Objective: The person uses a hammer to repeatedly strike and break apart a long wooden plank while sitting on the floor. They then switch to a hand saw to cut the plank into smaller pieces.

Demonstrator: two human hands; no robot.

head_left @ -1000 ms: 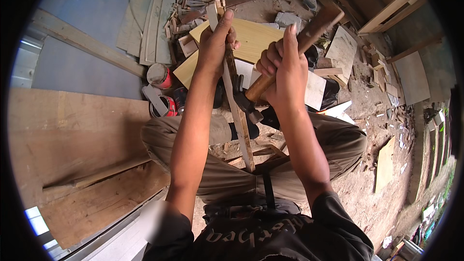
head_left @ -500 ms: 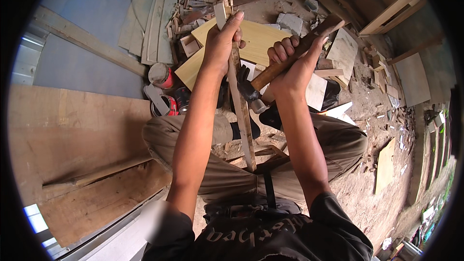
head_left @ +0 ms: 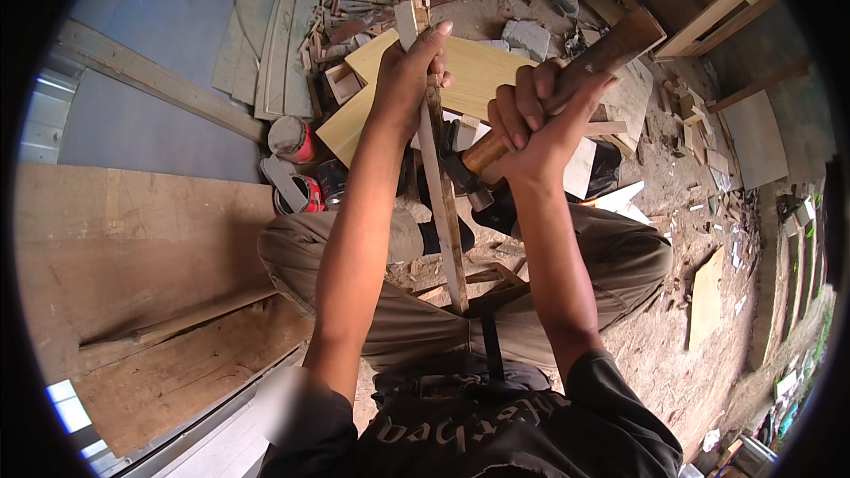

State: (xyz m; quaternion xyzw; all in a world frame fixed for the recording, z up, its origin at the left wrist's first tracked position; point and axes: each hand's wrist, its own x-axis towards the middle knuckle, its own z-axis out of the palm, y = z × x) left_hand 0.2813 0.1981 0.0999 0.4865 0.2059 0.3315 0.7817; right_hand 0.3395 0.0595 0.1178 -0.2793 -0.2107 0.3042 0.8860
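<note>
My left hand [head_left: 405, 80] is closed round a long, narrow wooden strip [head_left: 440, 195], its thumb lying along the upper part. The strip runs from the top of the view down between my legs, with one pale face and one rough brown edge. In my right hand [head_left: 542, 137] is a hammer [head_left: 609, 51], its brown wooden handle slanting up to the right. The dark metal hammer head [head_left: 467, 179] is close beside the strip's right edge; whether they touch I cannot tell.
Yellowish boards [head_left: 478, 71] lie beyond my hands. Red-sided cans [head_left: 290, 137] stand left of my left forearm. A large plywood sheet [head_left: 159, 248] is at the left. Wood scraps [head_left: 695, 133] litter the ground at the right, and a wooden frame [head_left: 722, 13] stands at the upper right.
My right hand has shifted slightly, with its fingers wrapped further over the hammer handle. The handle's end has swung up and to the right. The left hand still grips the strip.
</note>
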